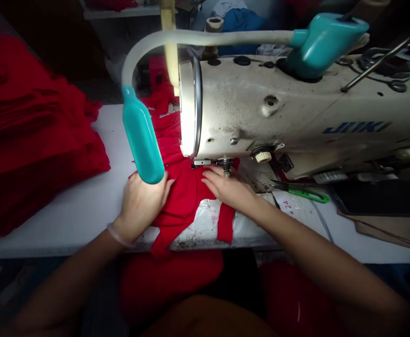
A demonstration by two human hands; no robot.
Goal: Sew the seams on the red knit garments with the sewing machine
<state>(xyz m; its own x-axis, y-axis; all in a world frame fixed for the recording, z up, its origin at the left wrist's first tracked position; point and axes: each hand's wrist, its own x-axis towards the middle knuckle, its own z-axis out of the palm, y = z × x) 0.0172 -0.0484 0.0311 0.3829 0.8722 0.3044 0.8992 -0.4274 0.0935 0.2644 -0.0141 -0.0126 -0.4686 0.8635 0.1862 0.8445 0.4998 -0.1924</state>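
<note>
A piece of red fabric [182, 194] lies bunched under the needle end of a white sewing machine [247, 107]. On the fabric's left side is my left hand [143, 199], its thumb side showing and the fingers curled onto the cloth; a teal lamp head [143, 140] hides part of them. My right hand [231, 189] rests palm down on the fabric just in front of the presser foot, fingers stretched out and lying flat. A narrow red strip [226, 222] hangs toward the table's front edge below that hand. The needle itself cannot be made out.
A tall stack of red fabric [32, 140] stands on the white table [67, 215] at left. To the right lie green-handled thread snips [306, 193] and a dark phone-like slab [373, 199] on brown card. The lamp's bent tube [205, 37] arches above the machine.
</note>
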